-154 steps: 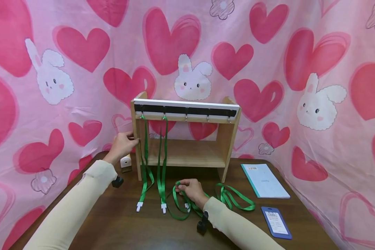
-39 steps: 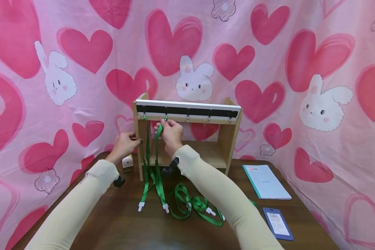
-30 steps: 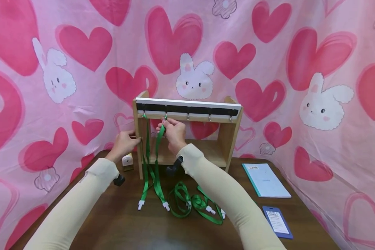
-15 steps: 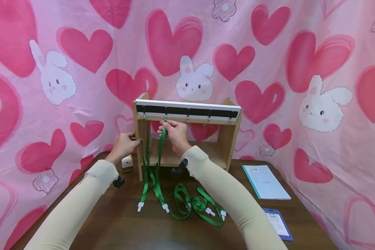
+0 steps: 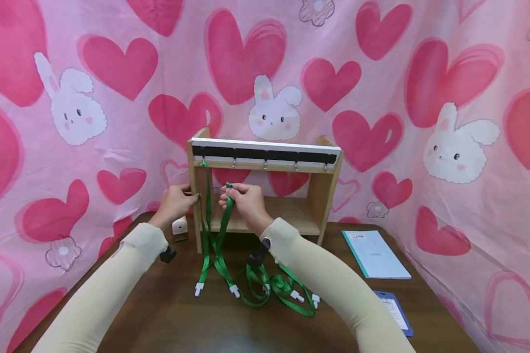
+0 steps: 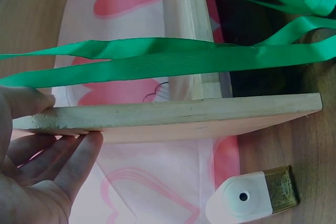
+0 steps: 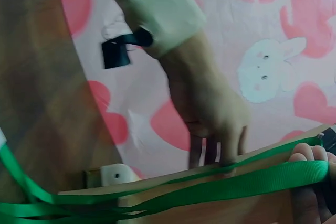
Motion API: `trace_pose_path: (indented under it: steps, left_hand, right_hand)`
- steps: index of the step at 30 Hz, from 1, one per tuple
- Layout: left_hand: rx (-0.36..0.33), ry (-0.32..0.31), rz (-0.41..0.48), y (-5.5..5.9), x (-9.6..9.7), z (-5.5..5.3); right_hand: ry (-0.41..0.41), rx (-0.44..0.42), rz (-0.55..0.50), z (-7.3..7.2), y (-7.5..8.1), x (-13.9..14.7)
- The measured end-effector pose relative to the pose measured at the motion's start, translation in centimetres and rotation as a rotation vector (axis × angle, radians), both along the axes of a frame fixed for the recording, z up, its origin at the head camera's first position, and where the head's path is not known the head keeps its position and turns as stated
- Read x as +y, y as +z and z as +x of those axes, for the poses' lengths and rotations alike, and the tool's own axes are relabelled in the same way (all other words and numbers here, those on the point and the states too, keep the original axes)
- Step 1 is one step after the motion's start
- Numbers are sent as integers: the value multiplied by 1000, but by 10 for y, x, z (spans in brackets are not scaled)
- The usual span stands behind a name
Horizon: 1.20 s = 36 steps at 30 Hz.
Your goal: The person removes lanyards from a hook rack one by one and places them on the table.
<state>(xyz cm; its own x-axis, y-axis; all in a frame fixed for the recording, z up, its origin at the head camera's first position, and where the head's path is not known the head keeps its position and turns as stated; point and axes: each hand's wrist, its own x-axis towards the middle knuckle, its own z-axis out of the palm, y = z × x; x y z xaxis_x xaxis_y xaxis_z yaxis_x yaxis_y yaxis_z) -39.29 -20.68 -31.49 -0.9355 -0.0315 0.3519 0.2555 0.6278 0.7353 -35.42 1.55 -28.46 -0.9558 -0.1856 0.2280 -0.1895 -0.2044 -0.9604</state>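
Note:
On the left, my left hand [image 5: 174, 206] grips the edge of the wooden rack's side panel [image 6: 173, 111], thumb on one face and fingers on the other. My right hand [image 5: 249, 201] pinches the top of a green lanyard [image 5: 224, 223] below the hook rail [image 5: 265, 154]. The lanyard's white clip [image 5: 234, 291] rests on the table. Another green lanyard [image 5: 208, 196] hangs from the leftmost hook. The second hook [image 5: 234, 163] bears nothing. In the right wrist view, the held lanyard's strap [image 7: 252, 182] runs from the fingertips toward the left.
Several loosely coiled green lanyards [image 5: 282, 289] lie on the dark table [image 5: 172, 318] under my right forearm. At the right are a pale notebook [image 5: 375, 255] and a blue card holder [image 5: 398, 314], partly covered by the sleeve. A small white object [image 5: 180, 226] stands beside the rack's left side.
My right hand, earlier at the lanyards on the table, rose to the second hook. The lanyard there has come off and moved down with the hand. My left hand stays on the panel.

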Motion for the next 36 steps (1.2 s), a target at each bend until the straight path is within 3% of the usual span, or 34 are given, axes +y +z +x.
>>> trace_pose_path:
  steps: [8,14,19,24,31,36]
  left_hand:
    - [7,-8,1,3,1,-2]
    - [12,-5,-7,3,0,-1]
    - [20,-6,-10,2,0,-1]
    - [10,-16,3,-1,-1,0]
    - [18,-9,2,-2,0,-1]
    - [14,2,-5,-2,0,-3]
  right_hand:
    - [93,8,93,17,-32,20]
    - [187,-37,137,37,-63,32]
    - [211,-62,167,48,-86,41]
    - [185,-48,213,45,-107,45]
    - [58,99,388,31,-135,44]
    - [40,90,399,21,-158,37]
